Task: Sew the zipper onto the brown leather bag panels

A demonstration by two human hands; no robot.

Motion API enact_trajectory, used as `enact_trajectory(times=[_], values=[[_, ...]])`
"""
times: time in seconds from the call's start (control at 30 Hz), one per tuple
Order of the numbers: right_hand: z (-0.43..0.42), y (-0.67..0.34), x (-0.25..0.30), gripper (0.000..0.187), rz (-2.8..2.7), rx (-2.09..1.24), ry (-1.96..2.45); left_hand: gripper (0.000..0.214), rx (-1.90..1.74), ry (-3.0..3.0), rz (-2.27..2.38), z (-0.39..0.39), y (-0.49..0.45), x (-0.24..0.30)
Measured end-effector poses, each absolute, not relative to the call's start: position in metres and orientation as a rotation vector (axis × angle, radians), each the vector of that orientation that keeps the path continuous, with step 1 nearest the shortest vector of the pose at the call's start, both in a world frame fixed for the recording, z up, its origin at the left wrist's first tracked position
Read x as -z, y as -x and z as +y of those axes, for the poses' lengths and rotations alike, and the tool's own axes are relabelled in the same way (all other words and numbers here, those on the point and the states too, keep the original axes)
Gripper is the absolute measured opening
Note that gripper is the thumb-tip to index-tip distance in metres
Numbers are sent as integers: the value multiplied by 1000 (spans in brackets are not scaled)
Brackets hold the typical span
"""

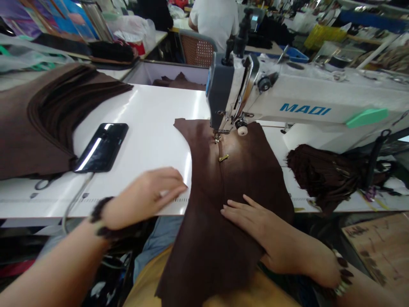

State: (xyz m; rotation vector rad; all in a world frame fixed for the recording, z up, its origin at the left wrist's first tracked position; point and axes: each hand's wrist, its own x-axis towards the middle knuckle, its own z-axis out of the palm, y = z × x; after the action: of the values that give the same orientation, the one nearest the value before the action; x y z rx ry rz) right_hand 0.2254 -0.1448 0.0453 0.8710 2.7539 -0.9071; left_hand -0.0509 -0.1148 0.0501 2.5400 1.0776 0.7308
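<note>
A dark brown leather piece (207, 238) lies across the table edge under the sewing machine (234, 94) and drapes down toward my lap. Its upper part sits beneath the presser foot (217, 139). Just in front of the foot, a brass-coloured zipper pull (223, 157) rests on a zipper (223, 175) running down the leather. My right hand (258, 230) is spread flat on the leather, right of the zipper line. Left of the leather, slightly blurred, my left hand (150, 194) is over the table with fingers curled against the thumb; nothing shows in it.
A black phone (101, 147) with a cable lies on the white table (153, 111), beside a stack of brown leather pieces (47, 115). Scissors (43, 184) stick out under the stack. Dark brown fabric (322, 175) is bunched at right. A person in white (214, 21) sits beyond.
</note>
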Motion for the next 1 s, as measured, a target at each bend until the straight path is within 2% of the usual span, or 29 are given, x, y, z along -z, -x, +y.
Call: enact_trajectory(times=[0.07, 0.13, 0.23, 0.37, 0.47, 0.57, 0.63, 0.77, 1.0], values=[[-145, -223, -47, 78, 2727, 921, -881, 23, -880, -2539, 1267, -103, 66, -68], [-144, -224, -51, 77, 2721, 988, -913, 25, -720, -2595, 1216, -94, 60, -73], [-137, -228, -58, 76, 2701, 1117, -916, 39, -274, -2720, 1032, -93, 24, -56], [-116, -230, -57, 47, 2750, 1229, -881, 66, 3, -2855, 1010, -107, -7, -26], [-95, -219, -39, 39, 3000, 975, -1221, 81, 34, -2843, 1045, -116, -7, -20], [-75, -206, -11, 40, 3126, 435, -1457, 76, 2, -2832, 1062, -118, -4, -18], [-66, -201, 5, 39, 3111, 211, -1450, 73, -102, -2838, 1051, -117, -5, -14], [-58, -205, 16, 38, 3106, 94, -1381, 69, -255, -2854, 1037, -118, -11, -1], [-61, -210, 10, 35, 3103, 56, -1326, 65, -215, -2866, 1110, -126, -21, 8]])
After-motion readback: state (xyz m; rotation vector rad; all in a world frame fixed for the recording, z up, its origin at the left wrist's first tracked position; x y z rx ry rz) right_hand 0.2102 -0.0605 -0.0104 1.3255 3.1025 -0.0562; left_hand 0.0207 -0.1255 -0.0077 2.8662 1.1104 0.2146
